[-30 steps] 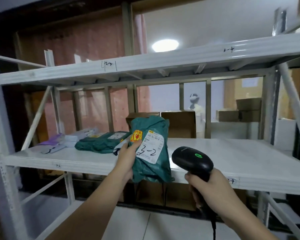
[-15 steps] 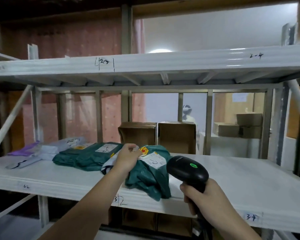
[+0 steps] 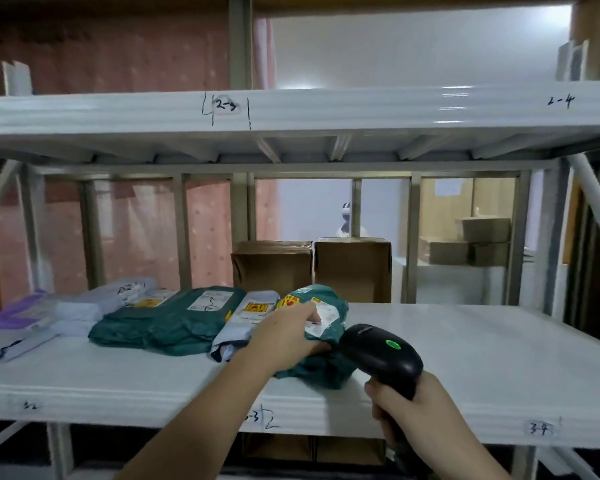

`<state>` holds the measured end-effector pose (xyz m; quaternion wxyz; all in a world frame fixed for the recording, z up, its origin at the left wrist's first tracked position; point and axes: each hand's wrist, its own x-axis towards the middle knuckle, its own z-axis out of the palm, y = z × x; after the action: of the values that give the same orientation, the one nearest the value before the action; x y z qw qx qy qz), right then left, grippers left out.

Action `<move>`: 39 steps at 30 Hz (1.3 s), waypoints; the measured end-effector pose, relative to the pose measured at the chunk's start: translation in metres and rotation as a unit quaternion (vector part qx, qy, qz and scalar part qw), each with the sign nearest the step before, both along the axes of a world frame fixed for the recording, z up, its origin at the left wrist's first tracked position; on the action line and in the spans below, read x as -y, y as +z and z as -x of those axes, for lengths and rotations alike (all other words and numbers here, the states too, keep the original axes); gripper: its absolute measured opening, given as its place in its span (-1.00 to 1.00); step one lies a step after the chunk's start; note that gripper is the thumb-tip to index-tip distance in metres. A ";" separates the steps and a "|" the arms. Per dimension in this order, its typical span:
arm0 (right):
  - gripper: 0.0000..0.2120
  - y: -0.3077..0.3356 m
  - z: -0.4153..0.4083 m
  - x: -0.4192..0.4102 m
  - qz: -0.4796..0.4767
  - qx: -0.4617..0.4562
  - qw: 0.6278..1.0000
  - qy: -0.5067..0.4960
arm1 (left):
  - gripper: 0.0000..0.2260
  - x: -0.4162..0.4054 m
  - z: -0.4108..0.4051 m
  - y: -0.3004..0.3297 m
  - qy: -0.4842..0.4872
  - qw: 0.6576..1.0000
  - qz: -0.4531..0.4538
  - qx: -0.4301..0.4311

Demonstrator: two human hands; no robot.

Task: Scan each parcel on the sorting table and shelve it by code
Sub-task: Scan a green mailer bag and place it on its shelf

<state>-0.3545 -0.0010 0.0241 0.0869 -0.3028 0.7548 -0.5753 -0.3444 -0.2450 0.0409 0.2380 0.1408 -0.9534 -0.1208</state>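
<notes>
A green poly-bag parcel [image 3: 321, 362] with a white label and a red-yellow sticker lies on the white middle shelf [image 3: 482, 358]. My left hand [image 3: 288, 336] rests on top of it, fingers over the label and thumb curled against its near side. My right hand [image 3: 414, 407] grips the handle of a black barcode scanner [image 3: 381, 355] whose green light is on, just right of the parcel. The shelf's front edge carries handwritten codes, "3-4" among them.
Left of the parcel lie a grey mailer [image 3: 246, 320], a larger green bag [image 3: 174, 320] and pale and purple mailers [image 3: 32, 317]. Two cardboard boxes [image 3: 312, 268] stand at the shelf's back. An upper shelf [image 3: 326, 109] marked 2-3 and 2-4 hangs overhead.
My left hand has lowered the green parcel from upright in the air onto the shelf and pushed it inward. The scanner hand stayed close on the right.
</notes>
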 end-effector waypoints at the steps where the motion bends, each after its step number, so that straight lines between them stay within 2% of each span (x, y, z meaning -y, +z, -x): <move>1: -0.77 0.000 -0.003 0.002 -0.002 0.006 1.000 -0.003 | -0.61 0.004 0.003 0.002 0.010 1.000 0.015 0.009; 7: -0.82 -0.001 -0.017 0.007 0.001 0.022 0.999 -0.024 | -0.56 0.017 0.018 0.011 0.034 0.995 0.074 0.058; 14: -0.74 -0.013 -0.031 -0.012 -0.014 0.006 0.998 -0.066 | -0.55 0.022 0.025 0.009 0.021 0.996 0.065 0.066; 18: -0.72 -0.021 -0.040 -0.038 -0.004 0.024 0.993 -0.112 | -0.45 0.019 0.031 0.022 0.017 0.991 0.075 0.111; 20: -0.75 -0.025 -0.044 -0.057 -0.004 0.026 0.990 -0.141 | -0.40 0.004 0.037 0.025 0.007 0.991 0.090 0.101; 24: -0.80 -0.035 -0.047 -0.106 -0.011 0.022 0.978 -0.205 | -0.40 -0.074 0.051 0.010 -0.133 0.988 0.065 0.046; 29: -0.84 -0.049 -0.048 -0.187 -0.017 0.050 0.956 -0.288 | -0.39 -0.212 0.085 -0.026 -0.289 0.957 0.026 0.012; 34: -0.84 -0.066 -0.054 -0.287 -0.033 0.079 0.919 -0.384 | -0.40 -0.346 0.119 -0.056 -0.406 0.913 0.003 0.031; 37: -0.88 -0.075 -0.057 -0.350 -0.019 0.101 0.894 -0.437 | -0.43 -0.420 0.137 -0.074 -0.455 0.889 0.002 0.046; 39: -0.84 -0.082 -0.055 -0.391 -0.027 0.101 0.874 -0.475 | -0.43 -0.467 0.149 -0.087 -0.478 0.876 0.010 0.057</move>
<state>-0.2994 0.3902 -0.0577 -0.1126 0.1544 0.8101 -0.5543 -0.4932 0.2216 -0.0463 0.0973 -0.3281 -0.9176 -0.2024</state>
